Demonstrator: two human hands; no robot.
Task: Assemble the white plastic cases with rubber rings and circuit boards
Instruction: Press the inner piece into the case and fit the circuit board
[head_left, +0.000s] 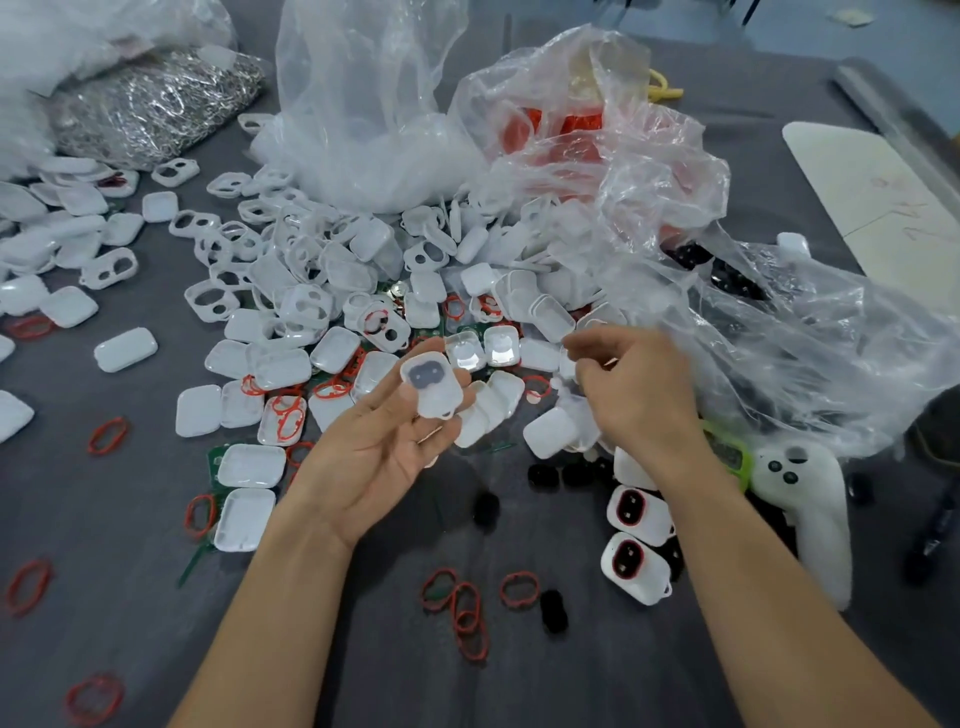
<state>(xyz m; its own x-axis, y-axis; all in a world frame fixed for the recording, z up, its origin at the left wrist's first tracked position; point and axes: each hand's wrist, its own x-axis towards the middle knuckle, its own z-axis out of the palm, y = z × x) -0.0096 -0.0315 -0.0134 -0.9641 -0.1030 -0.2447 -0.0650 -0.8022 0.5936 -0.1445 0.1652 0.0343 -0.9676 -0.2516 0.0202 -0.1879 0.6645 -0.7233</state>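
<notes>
Red rings (465, 608) lie before left hand (374, 441) holding a case (432, 385); right hand (634, 395) grip unclear.

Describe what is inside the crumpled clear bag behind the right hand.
Through the bag a red mass shows, likely rubber rings, though the film blurs it. Folds hide the rest of its contents.
</notes>
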